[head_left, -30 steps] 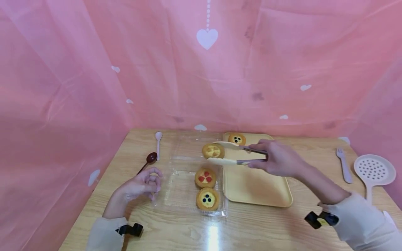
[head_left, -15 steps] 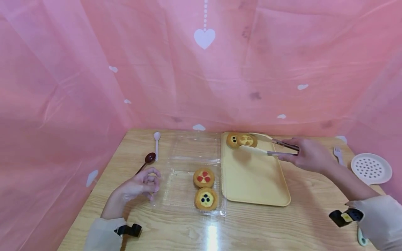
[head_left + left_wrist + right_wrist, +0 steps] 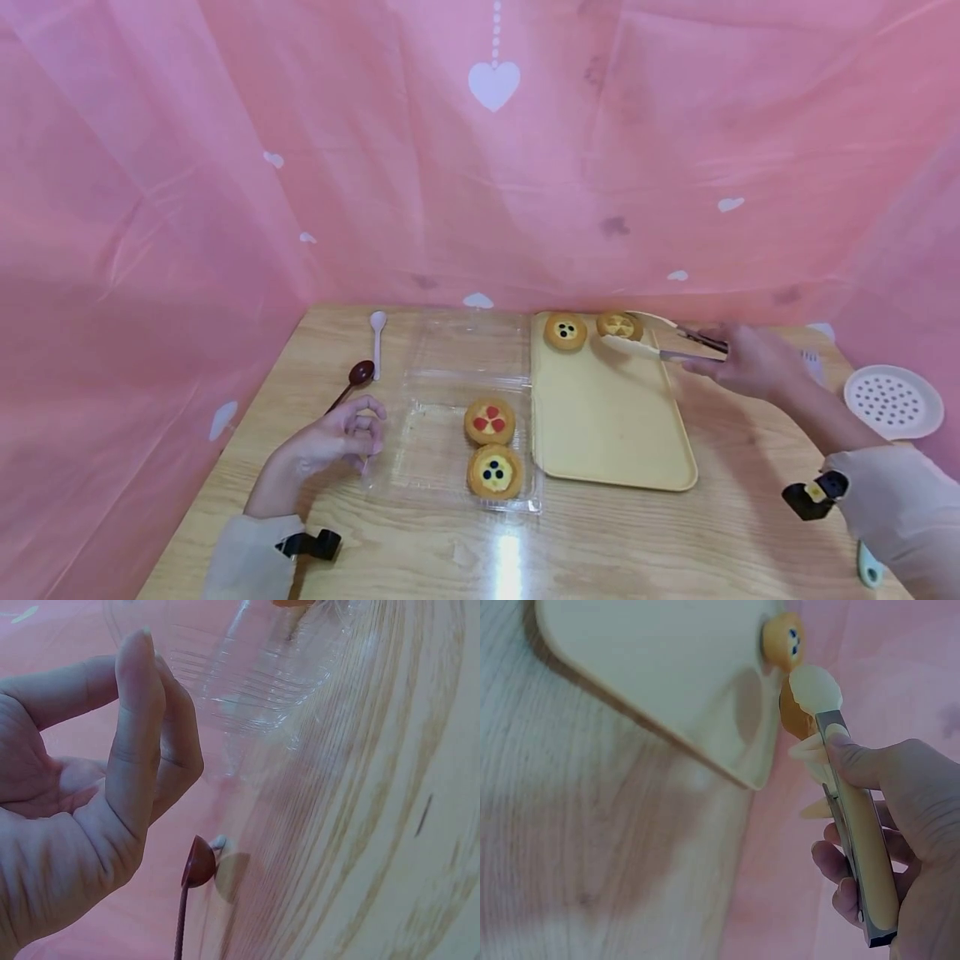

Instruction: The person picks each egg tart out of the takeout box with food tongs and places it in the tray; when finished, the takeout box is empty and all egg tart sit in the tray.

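My right hand (image 3: 750, 363) grips metal tongs (image 3: 678, 340) with white tips, and the tongs clamp a yellow tart (image 3: 619, 325) over the far right corner of the yellow tray (image 3: 607, 417). In the right wrist view the tongs (image 3: 859, 825) pinch the tart (image 3: 795, 712) beside a blueberry tart (image 3: 784, 639). That blueberry tart (image 3: 565, 331) sits on the tray's far left. A clear plastic box (image 3: 420, 450) holds a strawberry tart (image 3: 489, 421) and another blueberry tart (image 3: 493, 472). My left hand (image 3: 337, 437) rests at the box's left edge, fingers loosely curled and holding nothing.
A brown spoon (image 3: 352, 382) and a white spoon (image 3: 377, 342) lie left of the box. A white slotted skimmer (image 3: 892, 402) and a fork (image 3: 813, 360) lie at the table's right edge. Pink curtain (image 3: 480, 167) closes in the back and sides.
My right hand has carried the yellow tart in the tongs from above the clear box rightward to the tray's far right corner. The left hand has stayed put.
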